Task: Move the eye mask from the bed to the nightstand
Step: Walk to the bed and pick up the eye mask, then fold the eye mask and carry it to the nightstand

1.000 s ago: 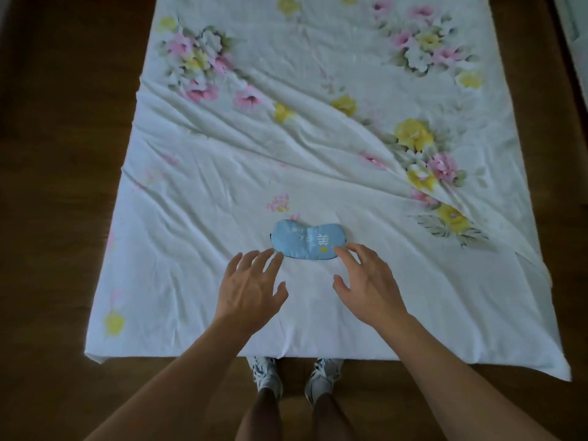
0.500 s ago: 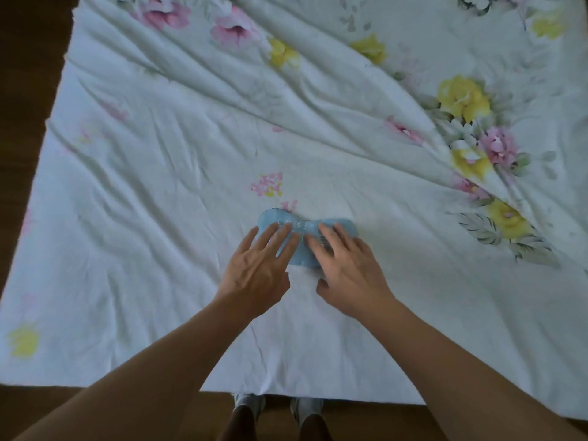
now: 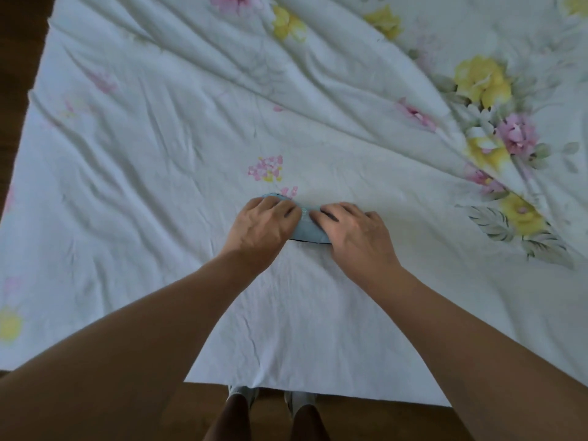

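Note:
A light blue eye mask (image 3: 306,230) lies on the bed's white floral sheet (image 3: 159,160), near the front edge. Only its middle strip and a far left corner show between my hands. My left hand (image 3: 264,227) covers the mask's left half with fingers curled over it. My right hand (image 3: 353,233) covers the right half, fingers curled down onto the fabric. Both hands grip the mask against the sheet. No nightstand is in view.
The wrinkled sheet spreads far to the back and both sides, printed with yellow and pink flowers (image 3: 486,90). Dark wood floor (image 3: 19,43) shows at the left edge and below the sheet's front edge, where my shoes (image 3: 273,399) stand.
My hands went from hovering apart in front of the mask to lying on it, then curled their fingers around its two halves. The camera came closer to the bed.

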